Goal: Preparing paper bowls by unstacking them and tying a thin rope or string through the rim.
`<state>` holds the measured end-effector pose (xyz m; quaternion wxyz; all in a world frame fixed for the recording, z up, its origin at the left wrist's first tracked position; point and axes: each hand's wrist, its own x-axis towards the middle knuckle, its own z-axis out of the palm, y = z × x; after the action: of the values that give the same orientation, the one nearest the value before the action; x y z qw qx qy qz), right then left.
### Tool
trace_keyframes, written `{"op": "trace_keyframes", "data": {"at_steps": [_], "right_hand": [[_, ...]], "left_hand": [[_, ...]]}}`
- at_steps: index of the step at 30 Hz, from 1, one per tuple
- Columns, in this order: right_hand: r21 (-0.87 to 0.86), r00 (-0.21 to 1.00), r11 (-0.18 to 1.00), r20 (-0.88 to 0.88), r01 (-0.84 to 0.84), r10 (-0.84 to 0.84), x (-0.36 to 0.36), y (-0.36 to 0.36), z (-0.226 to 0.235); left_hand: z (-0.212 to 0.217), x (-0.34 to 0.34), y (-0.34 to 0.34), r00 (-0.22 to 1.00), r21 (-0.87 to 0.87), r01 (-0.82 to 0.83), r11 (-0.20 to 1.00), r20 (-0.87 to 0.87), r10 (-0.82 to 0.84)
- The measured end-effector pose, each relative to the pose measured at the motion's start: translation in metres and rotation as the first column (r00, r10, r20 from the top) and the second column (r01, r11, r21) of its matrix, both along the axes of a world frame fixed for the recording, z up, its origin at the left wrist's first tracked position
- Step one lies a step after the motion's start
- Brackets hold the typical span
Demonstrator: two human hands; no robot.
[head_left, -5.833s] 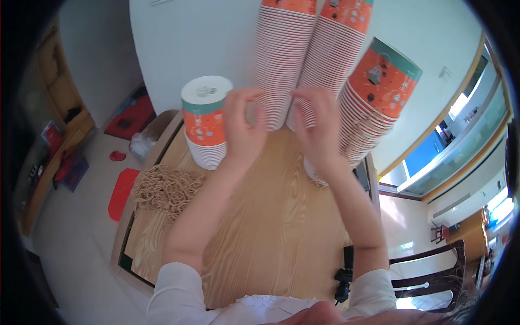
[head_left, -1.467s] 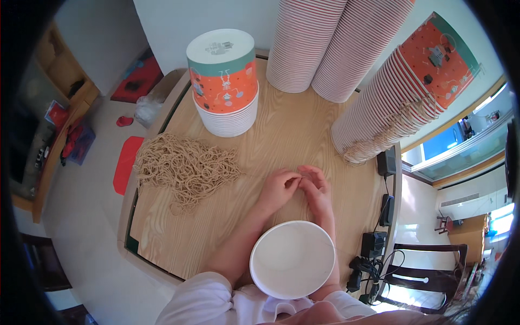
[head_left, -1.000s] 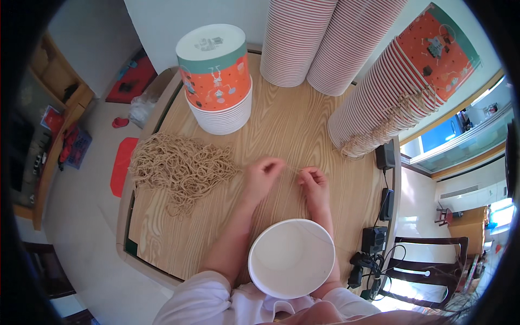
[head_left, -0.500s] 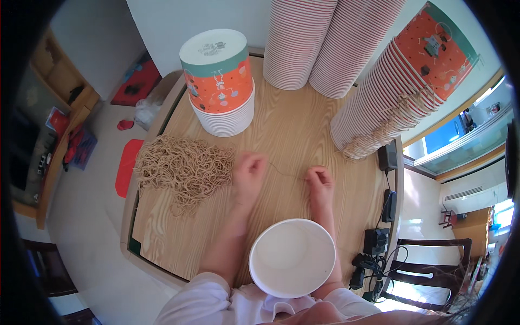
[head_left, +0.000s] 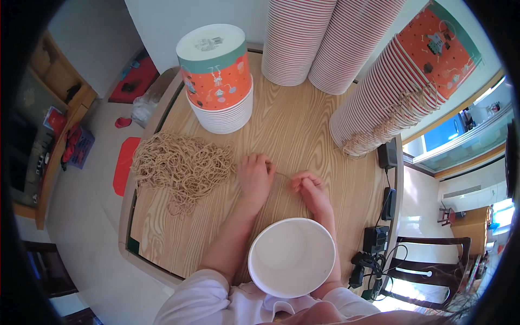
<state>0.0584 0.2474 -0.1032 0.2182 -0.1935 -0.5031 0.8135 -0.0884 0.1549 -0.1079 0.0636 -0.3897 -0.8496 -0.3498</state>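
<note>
Nearest the wearer, a plain white paper bowl sits open side up between the two forearms, close to the body and over the near part of the light wooden table. Just beyond it, the left hand lies palm down on the wood, fingers curled together at the tips; the right hand lies beside it, fingers bunched narrow, thumb against forefinger. A single thin tan string runs across the short gap between the two hands, and each hand pinches one end of it; the string rests on or just above the tabletop, which of the two cannot be told.

To the left of the left hand, touching or almost touching its fingers, a loose tangled heap of the same tan string spreads over the table toward its left edge.

Farther off, a short stack of orange and white paper bowls, upside down with a teal band, stands upright behind the heap. At the far edge, two tall columns of red-and-white striped nested paper bowls rise side by side. A third long stack of orange-printed paper bowls leans at the far right, bound with tan string. Black power adapters and cables lie along the right table edge.
</note>
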Motion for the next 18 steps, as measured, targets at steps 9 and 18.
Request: {"op": "trace_keyframes", "data": {"at_steps": [9, 18], "right_hand": [[-0.125, 0.965, 0.991, -0.252, 0.045, -0.076, 0.004, 0.009, -0.001], [0.213, 0.897, 0.9, 0.15, 0.38, -0.415, 0.032, 0.031, 0.022]], "left_hand": [[-0.007, -0.013, 0.004, 0.733, 0.515, -0.124, 0.848, 0.623, -0.271], [0.168, -0.042, -0.099, 0.671, 0.89, -0.436, 0.13, 0.418, -0.612]]}}
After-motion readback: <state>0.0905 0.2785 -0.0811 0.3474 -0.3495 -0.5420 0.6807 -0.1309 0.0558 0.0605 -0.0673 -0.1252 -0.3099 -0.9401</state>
